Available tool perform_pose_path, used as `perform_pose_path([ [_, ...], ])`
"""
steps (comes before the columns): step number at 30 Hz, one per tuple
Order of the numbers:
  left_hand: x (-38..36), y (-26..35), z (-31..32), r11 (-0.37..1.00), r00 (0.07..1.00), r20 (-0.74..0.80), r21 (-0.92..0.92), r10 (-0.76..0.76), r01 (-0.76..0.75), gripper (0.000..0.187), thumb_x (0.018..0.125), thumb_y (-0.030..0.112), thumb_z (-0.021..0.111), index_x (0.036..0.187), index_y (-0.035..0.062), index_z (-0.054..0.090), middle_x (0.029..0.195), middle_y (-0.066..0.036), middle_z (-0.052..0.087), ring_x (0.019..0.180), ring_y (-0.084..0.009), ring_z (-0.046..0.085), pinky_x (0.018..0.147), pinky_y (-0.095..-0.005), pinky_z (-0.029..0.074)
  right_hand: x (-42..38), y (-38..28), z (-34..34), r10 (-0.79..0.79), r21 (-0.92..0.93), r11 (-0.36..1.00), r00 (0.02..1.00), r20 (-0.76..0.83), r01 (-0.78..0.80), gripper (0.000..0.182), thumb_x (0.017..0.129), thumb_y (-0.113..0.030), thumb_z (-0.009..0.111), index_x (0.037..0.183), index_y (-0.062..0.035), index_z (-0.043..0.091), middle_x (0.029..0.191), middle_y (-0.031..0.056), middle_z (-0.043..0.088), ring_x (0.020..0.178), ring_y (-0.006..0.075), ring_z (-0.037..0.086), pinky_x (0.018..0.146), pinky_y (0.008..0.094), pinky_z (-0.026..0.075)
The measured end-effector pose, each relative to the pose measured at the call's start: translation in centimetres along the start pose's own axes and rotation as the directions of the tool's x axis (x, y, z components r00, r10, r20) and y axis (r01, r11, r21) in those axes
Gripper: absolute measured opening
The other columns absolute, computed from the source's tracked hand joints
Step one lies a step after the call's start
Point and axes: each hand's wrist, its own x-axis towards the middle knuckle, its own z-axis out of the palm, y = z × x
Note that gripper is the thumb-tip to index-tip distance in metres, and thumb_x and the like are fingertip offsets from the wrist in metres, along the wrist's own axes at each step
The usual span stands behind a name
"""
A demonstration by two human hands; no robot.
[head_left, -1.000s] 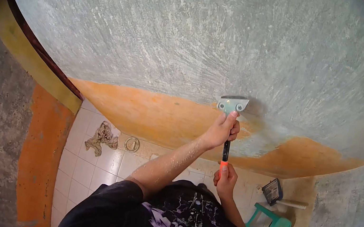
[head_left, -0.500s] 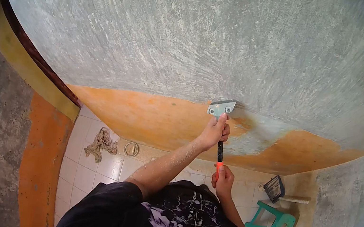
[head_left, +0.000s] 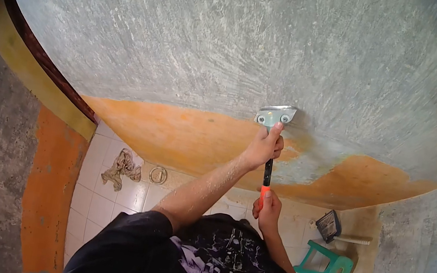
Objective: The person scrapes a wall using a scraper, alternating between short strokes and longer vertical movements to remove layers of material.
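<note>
A long-handled scraper [head_left: 267,171] with a wide metal head is held in both hands. My left hand [head_left: 264,147] grips it just below the head, thumb stretched up along it, with pale dust on the forearm. Lower down, my right hand [head_left: 268,207] is wrapped round the orange end of the handle. The scraper's head is at the grey wall [head_left: 232,52], just above the edge of the orange paint [head_left: 190,132]; whether the blade touches the wall cannot be told.
A crumpled cloth [head_left: 121,169] and a round ring-like object [head_left: 158,174] lie on the tiled floor [head_left: 99,174]. At the right are a green stool [head_left: 337,270] and a dark dustpan [head_left: 328,225] with a pale handle. A dark door frame [head_left: 46,61] borders the wall at the left.
The scraper's head has moved up the wall and slightly right, off the orange edge onto the grey. Both hands have risen with it and keep their hold.
</note>
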Motion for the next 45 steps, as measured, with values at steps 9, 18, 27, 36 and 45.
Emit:
perform_pose_path([
  [9, 0.2, 1.5, 0.0, 0.999, 0.998, 0.041, 0.006, 0.037, -0.037, 0.039, 0.104, 0.051, 0.035, 0.1, 0.0127, 0.039, 0.06, 0.002, 0.034, 0.048, -0.0092, 0.031, 0.046, -0.0249, 0.028, 0.5, -0.7, 0.6, -0.034, -0.001, 0.999, 0.999, -0.037, 0.034, 0.04, 0.104, -0.039, 0.046, 0.101, -0.0008, 0.061, 0.051, -0.0008, 0.044, 0.037, 0.0066, 0.037, 0.035, 0.0234, 0.029],
  [18, -0.4, 0.5, -0.5, 1.0, 1.0, 0.004, 0.0, -0.016, 0.016, 0.042, 0.105, 0.049, 0.032, 0.109, 0.0086, 0.039, 0.061, 0.001, 0.035, 0.05, -0.0102, 0.033, 0.049, -0.0254, 0.031, 0.3, -0.2, 0.2, 0.002, -0.013, 1.0, 0.999, -0.054, -0.002, 0.037, 0.103, -0.036, 0.048, 0.099, -0.0011, 0.061, 0.05, -0.0017, 0.042, 0.036, 0.0061, 0.036, 0.035, 0.0236, 0.029],
  [27, -0.1, 1.0, -0.7, 1.0, 1.0, 0.029, -0.001, -0.008, 0.008, 0.045, 0.105, 0.051, 0.032, 0.11, 0.0074, 0.039, 0.061, 0.0, 0.035, 0.05, -0.0103, 0.035, 0.049, -0.0255, 0.032, 0.3, -1.1, 0.7, -0.011, 0.037, 0.999, 0.999, -0.046, 0.013, 0.034, 0.104, -0.033, 0.048, 0.097, -0.0011, 0.06, 0.051, -0.0017, 0.043, 0.037, 0.0058, 0.036, 0.035, 0.0237, 0.029],
  [36, 0.3, 1.0, -0.9, 0.999, 0.998, 0.057, 0.05, 0.017, -0.02, 0.049, 0.104, 0.055, 0.03, 0.11, 0.0076, 0.038, 0.061, 0.0, 0.035, 0.051, -0.0113, 0.037, 0.051, -0.0269, 0.034, 0.6, -1.4, 0.1, -0.037, -0.013, 0.999, 0.997, -0.07, 0.036, 0.033, 0.101, -0.035, 0.053, 0.099, -0.0029, 0.06, 0.054, -0.0025, 0.044, 0.04, 0.0052, 0.038, 0.037, 0.0223, 0.03],
  [45, -0.7, -0.2, -0.8, 0.997, 0.999, 0.018, 0.062, -0.038, 0.037, 0.051, 0.103, 0.057, 0.028, 0.099, 0.0074, 0.04, 0.063, 0.0, 0.037, 0.055, -0.0115, 0.039, 0.055, -0.0279, 0.036, 0.4, 0.6, -1.3, 0.032, 0.027, 0.999, 0.999, -0.041, -0.031, 0.032, 0.101, -0.035, 0.054, 0.101, -0.0036, 0.061, 0.055, -0.0011, 0.046, 0.041, 0.0053, 0.038, 0.037, 0.0234, 0.03],
])
